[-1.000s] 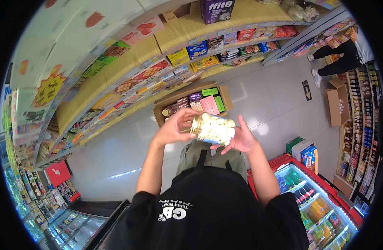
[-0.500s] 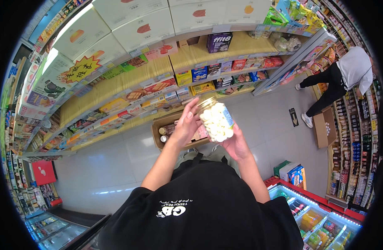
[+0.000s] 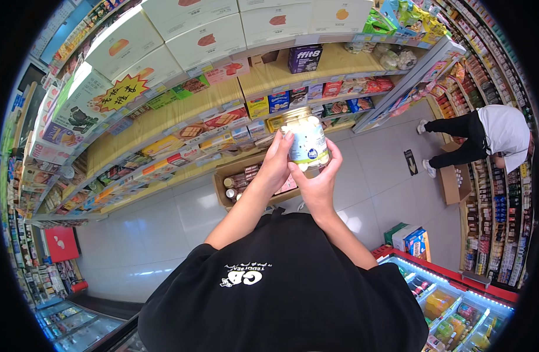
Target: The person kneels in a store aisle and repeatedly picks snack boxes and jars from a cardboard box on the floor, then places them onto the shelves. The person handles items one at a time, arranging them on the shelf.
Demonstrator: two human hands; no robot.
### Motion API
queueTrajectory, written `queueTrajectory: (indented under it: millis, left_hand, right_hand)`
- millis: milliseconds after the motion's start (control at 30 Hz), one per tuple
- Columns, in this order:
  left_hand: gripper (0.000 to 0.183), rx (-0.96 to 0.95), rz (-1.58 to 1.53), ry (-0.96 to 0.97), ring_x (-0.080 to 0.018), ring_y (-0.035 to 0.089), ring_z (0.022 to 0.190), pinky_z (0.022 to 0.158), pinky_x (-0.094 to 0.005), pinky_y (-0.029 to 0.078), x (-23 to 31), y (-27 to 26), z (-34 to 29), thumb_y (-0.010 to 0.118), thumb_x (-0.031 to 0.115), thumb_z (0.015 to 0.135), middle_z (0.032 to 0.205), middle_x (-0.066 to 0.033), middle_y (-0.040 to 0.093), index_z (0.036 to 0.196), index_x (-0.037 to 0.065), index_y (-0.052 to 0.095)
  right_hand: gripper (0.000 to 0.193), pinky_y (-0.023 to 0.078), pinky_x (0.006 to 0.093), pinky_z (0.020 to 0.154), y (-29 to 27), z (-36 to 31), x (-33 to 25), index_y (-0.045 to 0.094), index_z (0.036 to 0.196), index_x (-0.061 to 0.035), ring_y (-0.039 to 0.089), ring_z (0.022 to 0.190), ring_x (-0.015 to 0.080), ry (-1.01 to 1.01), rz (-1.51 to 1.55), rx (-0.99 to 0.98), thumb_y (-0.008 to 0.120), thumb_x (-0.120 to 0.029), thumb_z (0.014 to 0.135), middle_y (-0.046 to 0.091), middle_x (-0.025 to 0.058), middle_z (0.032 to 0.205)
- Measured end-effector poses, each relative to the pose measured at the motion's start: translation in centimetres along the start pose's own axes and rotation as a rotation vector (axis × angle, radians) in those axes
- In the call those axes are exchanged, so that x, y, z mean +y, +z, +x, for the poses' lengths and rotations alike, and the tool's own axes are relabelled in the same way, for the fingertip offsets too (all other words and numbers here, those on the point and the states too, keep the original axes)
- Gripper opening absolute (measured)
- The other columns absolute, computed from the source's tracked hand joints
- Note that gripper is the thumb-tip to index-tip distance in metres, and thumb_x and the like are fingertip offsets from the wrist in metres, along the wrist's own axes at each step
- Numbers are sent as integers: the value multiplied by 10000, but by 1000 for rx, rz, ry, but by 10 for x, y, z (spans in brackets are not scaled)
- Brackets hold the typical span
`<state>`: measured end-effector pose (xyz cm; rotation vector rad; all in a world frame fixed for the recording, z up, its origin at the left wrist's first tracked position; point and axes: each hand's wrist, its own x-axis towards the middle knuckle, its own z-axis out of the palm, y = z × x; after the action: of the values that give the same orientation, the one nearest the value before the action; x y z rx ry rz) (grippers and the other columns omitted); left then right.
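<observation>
A clear jar (image 3: 308,142) with white pieces inside and a pale blue label is held up in front of me, its gold-coloured lid at the far end. My left hand (image 3: 276,159) grips the jar's left side. Wrapped round its lower right side is my right hand (image 3: 318,183), fingers on the label's edge. Below the jar, a cardboard box (image 3: 221,183) stands on the floor against the shelf, holding several jars and pink packages.
Ahead runs a wooden shelf unit (image 3: 213,94) with boxed snacks and large white cartons (image 3: 206,41). At the right, a person (image 3: 501,138) bends beside another cardboard box (image 3: 451,183). A red-edged freezer (image 3: 439,276) is at the lower right, with boxes (image 3: 409,239) beside it.
The jar has turned so its label faces me, and it has risen slightly. My right hand has shifted left under it. The other person has bent lower.
</observation>
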<state>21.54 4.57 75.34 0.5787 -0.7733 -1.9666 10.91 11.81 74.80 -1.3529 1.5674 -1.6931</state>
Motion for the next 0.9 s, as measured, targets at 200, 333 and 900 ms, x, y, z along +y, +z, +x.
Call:
queueTrajectory:
  millis: [200,333,900]
  left_hand:
    - [580,-46,-92,-56,-255,675,1247,1068,-436,574,4,5,13,531,462,1118,1389,-133,644,1506,38,451]
    - [744,-99,-96,-27,-321,642,1324,1097,-482,561,-3,11,36,412,610,1101,1467,-175,618,1539,10,458]
    - [687,-181,-170,17,-287,713,1201,1044,-446,586,-100,96,131,400,597,1112,1370,-150,692,1480,32,535]
  right_hand:
    - [1045,406,504,1184,-5,6,3,235,1559,2,442,1422,372,-128,-89,8,923,-276,824,317,238,1548]
    - [1003,398,504,1212,-12,9,-1,200,1575,-7,420,1454,358,-45,171,1,873,-266,878,312,233,1562]
    - [862,414,451,1203,-145,84,42,234,1567,-17,487,1427,302,65,248,-70,804,-93,925,405,212,1539]
